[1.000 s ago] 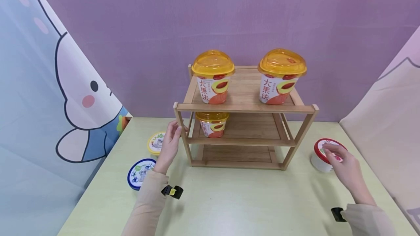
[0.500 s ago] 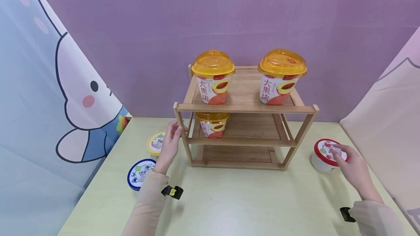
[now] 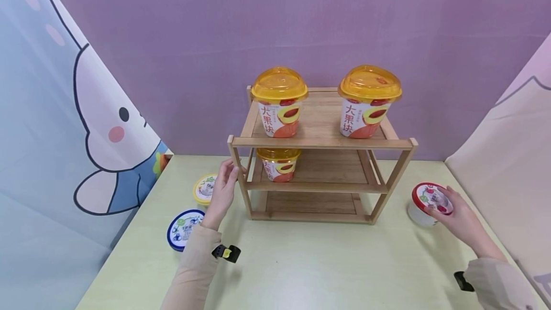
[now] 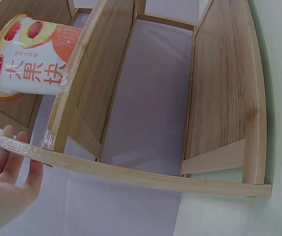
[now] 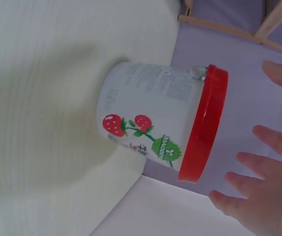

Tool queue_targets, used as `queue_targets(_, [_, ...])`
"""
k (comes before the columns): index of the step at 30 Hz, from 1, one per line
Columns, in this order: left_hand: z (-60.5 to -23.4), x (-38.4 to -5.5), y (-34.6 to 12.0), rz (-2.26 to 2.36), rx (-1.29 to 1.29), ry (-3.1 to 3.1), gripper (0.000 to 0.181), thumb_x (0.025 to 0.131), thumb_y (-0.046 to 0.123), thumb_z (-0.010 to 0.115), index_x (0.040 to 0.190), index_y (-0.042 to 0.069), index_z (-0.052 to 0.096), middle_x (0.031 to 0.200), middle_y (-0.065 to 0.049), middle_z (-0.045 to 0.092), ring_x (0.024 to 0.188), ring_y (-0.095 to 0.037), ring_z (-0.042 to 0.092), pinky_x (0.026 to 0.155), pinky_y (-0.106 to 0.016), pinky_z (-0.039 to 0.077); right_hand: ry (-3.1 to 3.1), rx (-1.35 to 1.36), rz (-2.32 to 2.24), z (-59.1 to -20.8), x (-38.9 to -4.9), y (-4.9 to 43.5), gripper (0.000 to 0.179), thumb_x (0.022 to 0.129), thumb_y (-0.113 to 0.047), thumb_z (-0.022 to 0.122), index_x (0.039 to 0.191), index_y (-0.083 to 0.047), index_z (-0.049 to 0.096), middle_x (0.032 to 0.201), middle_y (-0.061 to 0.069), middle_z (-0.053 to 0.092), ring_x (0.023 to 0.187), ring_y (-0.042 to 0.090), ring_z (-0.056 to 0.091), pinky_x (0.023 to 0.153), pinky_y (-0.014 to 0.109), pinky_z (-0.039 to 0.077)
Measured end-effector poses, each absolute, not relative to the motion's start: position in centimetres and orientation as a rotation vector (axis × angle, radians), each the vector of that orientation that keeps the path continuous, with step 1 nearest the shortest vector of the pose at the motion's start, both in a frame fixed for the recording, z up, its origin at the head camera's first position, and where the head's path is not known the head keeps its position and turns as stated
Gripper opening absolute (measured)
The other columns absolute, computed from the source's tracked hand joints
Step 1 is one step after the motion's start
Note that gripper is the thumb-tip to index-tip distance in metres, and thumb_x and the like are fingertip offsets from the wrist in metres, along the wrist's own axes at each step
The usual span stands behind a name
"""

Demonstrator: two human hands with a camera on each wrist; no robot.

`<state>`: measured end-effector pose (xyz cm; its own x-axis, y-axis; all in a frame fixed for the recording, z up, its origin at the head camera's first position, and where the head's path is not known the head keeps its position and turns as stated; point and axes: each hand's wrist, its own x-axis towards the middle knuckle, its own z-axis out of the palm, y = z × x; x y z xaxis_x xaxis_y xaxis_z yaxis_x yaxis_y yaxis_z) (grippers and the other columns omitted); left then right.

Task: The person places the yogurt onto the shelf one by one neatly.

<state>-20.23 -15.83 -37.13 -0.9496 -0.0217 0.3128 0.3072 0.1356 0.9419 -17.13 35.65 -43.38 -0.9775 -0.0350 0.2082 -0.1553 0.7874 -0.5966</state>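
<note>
My left hand (image 3: 221,194) holds the left front post of a three-tier wooden shelf (image 3: 323,143); in the left wrist view its fingers (image 4: 20,137) bend around the post. My right hand (image 3: 461,219) is at a white tub (image 3: 418,215) with a red lid, standing upright on the table at the right. Fingers and thumb are spread around the lid's near side in the head view. The right wrist view shows a gap between those straight fingers (image 5: 254,184) and the red lid (image 5: 206,123). Strawberries are printed on the tub's side.
Two fruit cups with domed orange lids, one left (image 3: 280,118) and one right (image 3: 366,118), stand on the top shelf. A third cup (image 3: 280,170) is on the middle shelf's left. Blue-lidded (image 3: 182,231) and yellow-lidded (image 3: 204,189) tubs stand left, partly behind my left arm.
My right hand has drawn back rightward from over the red lid, and its thumb and fingers have spread wider around it. The left hand stays at the shelf post.
</note>
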Motion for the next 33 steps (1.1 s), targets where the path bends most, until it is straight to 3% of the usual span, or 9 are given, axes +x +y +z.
queue_targets(9, [-37.0,-20.1,-15.8,-1.908,-0.275,-2.162,0.029,0.096,0.008,0.032,0.122,-0.006,0.036,0.103,-0.025,0.05,0.1,-0.028,0.049,0.089,-0.023,0.037,-2.795,0.211,0.916,-44.5,-17.8,36.6,0.071,0.079,-0.019,0.065,0.127,0.017,0.027,0.127,0.048,0.008,0.115,0.062,0.008,0.085,0.072,0.013])
queue_targets(16, [-38.6,-21.3,-16.4,-1.937,-0.311,-2.118,0.033,0.096,0.014,0.035,0.123,-0.004,0.037,0.103,-0.024,0.05,0.101,-0.029,0.049,0.089,-0.024,0.038,-2.876,0.169,0.909,-44.7,-18.0,37.0,0.074,0.082,-0.025,0.062,0.127,0.019,0.024,0.129,0.047,0.003,0.114,0.064,0.009,0.083,0.071,0.016])
queue_targets(23, [-38.9,-21.4,-16.5,-1.93,-0.339,-2.101,0.033,0.096,0.017,0.036,0.121,-0.003,0.038,0.101,-0.024,0.051,0.101,-0.033,0.049,0.089,-0.027,0.039,-2.945,0.156,0.851,-44.7,-18.2,37.2,0.07,0.083,-0.029,0.06,0.124,0.019,0.029,0.128,0.047,0.009,0.107,0.065,0.02,0.08,0.069,0.022])
queue_targets(27, [-38.9,-21.4,-16.4,-1.922,-0.325,-2.108,0.031,0.096,0.018,0.036,0.12,-0.001,0.039,0.097,-0.014,0.053,0.099,-0.03,0.051,0.088,-0.025,0.039,-2.93,0.175,0.824,-45.0,-18.3,37.3,0.068,0.082,-0.028,0.061,0.121,0.021,0.032,0.126,0.047,0.014,0.106,0.065,0.021,0.081,0.069,0.023])
queue_targets(33, [-38.9,-21.4,-16.4,-1.907,-0.316,-2.119,0.031,0.096,0.017,0.036,0.121,-0.001,0.039,0.1,-0.016,0.053,0.099,-0.025,0.051,0.089,-0.024,0.038,-2.877,0.167,0.775,-45.3,-18.4,37.2,0.065,0.08,-0.026,0.064,0.117,0.02,0.037,0.122,0.047,0.021,0.103,0.064,0.026,0.081,0.067,0.025])
